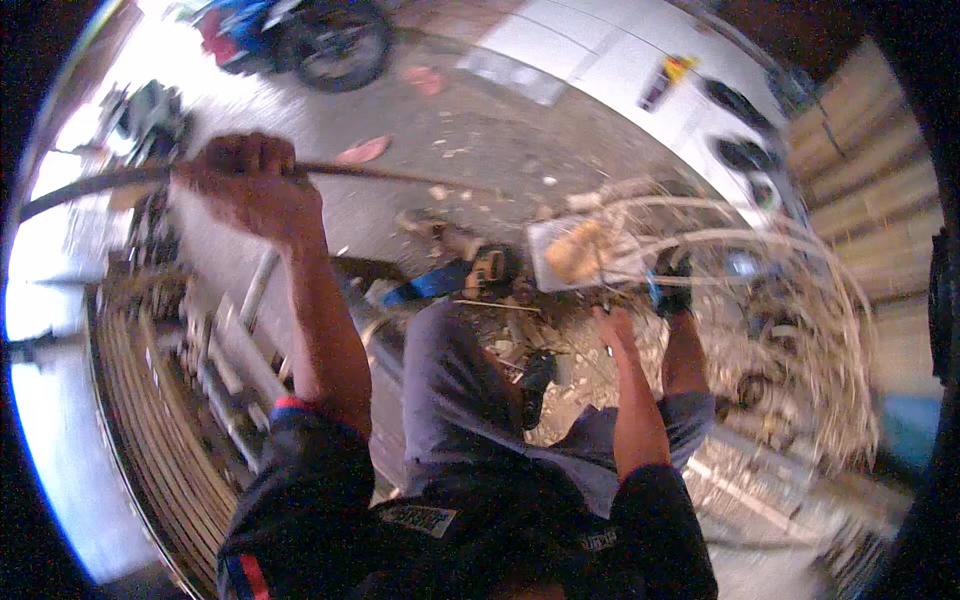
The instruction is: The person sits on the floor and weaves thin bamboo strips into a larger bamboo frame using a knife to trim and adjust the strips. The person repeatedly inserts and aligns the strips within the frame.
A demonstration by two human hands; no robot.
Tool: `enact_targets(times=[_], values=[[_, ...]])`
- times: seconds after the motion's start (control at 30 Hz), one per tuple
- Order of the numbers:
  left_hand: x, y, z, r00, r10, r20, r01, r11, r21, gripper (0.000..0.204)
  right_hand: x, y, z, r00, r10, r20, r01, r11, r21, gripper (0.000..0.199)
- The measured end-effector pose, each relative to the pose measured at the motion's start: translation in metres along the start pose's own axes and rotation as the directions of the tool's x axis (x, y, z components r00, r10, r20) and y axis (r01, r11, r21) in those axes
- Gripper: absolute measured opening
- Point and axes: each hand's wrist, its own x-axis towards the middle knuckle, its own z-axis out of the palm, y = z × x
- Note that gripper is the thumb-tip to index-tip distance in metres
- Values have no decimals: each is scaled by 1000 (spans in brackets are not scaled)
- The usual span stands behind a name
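While the head camera looks down over dark sleeves, the left hand is raised high, its fingers wrapped tight around a long thin cane that runs from the left rim across the picture toward the middle. The cane is dark and slightly bowed, and the fist clamps it near its left third, knuckles up.

The right hand reaches forward and lower, toward a tangle of pale cane strips that loops around the right side. Its fingers look loosely parted, but blur hides whether they pinch a strip, so I cannot tell.

Just beyond it a second person's gloved hand, in a dark glove, grips among the same pale strips. That person crouches between the two forearms, in a grey shirt.

A pale flat tray with a tan lump lies on the floor near the gloved hand. Wood chips scatter over the concrete floor. A motorbike stands at the top, and stacked curved cane fills the lower left.
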Motion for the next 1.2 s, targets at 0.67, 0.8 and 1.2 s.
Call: enact_targets(times=[0.67, 0.8, 1.2], values=[[86, 225, -348, 862, 387, -327, -83, 745, 662, 35, -290, -374, -2, 699, -454, 552, 336, 891, 306, 32], [72, 259, -378, 750, 415, -515, -120, 851, 511, 31, -306, -366, 106, 592, -683, 428, 715, 690, 113, 43], [-45, 180, -498, 740, -4, -673, 233, 940, 250, 26, -334, -350, 168, 504, -702, 503, 855, 489, -175, 57]])
